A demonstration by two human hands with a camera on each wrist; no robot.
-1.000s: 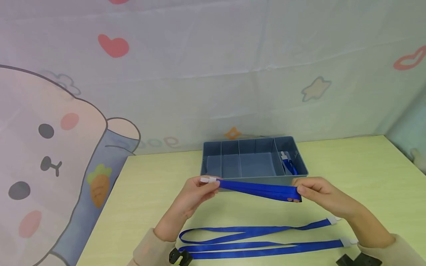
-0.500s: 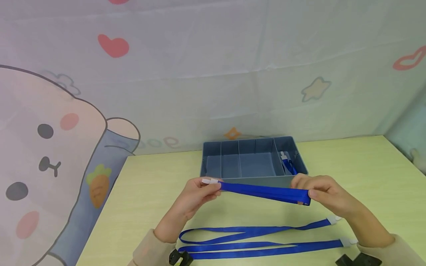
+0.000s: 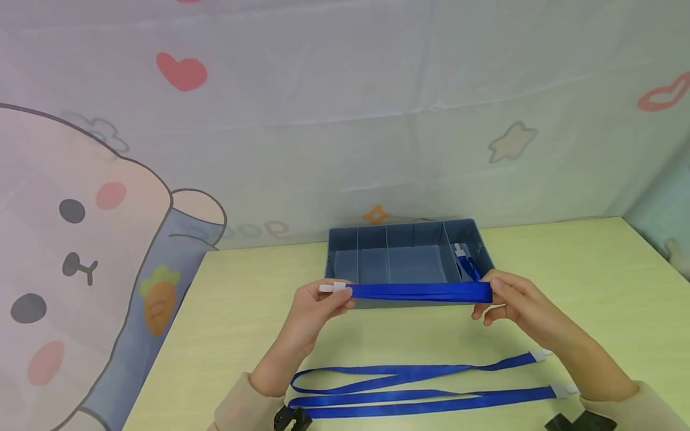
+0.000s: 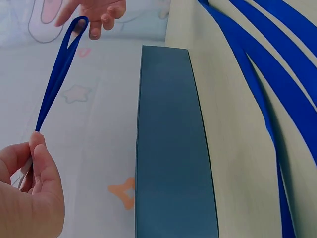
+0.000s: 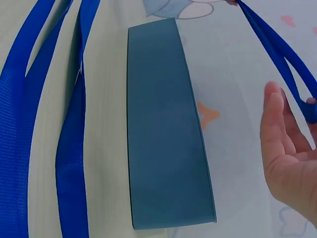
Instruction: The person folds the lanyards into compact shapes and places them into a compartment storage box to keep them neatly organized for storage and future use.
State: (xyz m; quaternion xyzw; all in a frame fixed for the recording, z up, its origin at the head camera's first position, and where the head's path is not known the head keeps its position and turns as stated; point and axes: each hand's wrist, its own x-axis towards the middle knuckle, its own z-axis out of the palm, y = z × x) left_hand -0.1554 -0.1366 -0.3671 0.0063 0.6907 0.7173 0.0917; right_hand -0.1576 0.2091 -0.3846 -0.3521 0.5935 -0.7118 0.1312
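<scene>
A folded blue lanyard point(image 3: 420, 292) with a white clip point(image 3: 338, 287) is stretched level between both hands, in front of the box. My left hand point(image 3: 318, 311) pinches it just beside the clip. At the folded loop end, the fingers of my right hand point(image 3: 517, 302) hold the strap, the lower ones spread away from it. Seen from the left wrist, the strap point(image 4: 54, 84) runs from the left fingertips up to the right hand, its loop slightly parted. The right wrist view has the loop end point(image 5: 309, 114) at the right fingers, partly cut off by the frame edge.
Behind the hands stands a blue-grey divided box point(image 3: 420, 263), with a blue lanyard point(image 3: 468, 266) in its right compartment. Two more blue lanyards lie lengthwise on the table, the farther lanyard point(image 3: 399, 372) and the nearer lanyard point(image 3: 431, 404), clips to the right. A patterned cloth point(image 3: 323, 120) hangs behind.
The right end of the lanyard has risen, first shifting right and then back slightly left. The strap now lies nearly level and overlaps the box front. The right hand's lower fingers have spread.
</scene>
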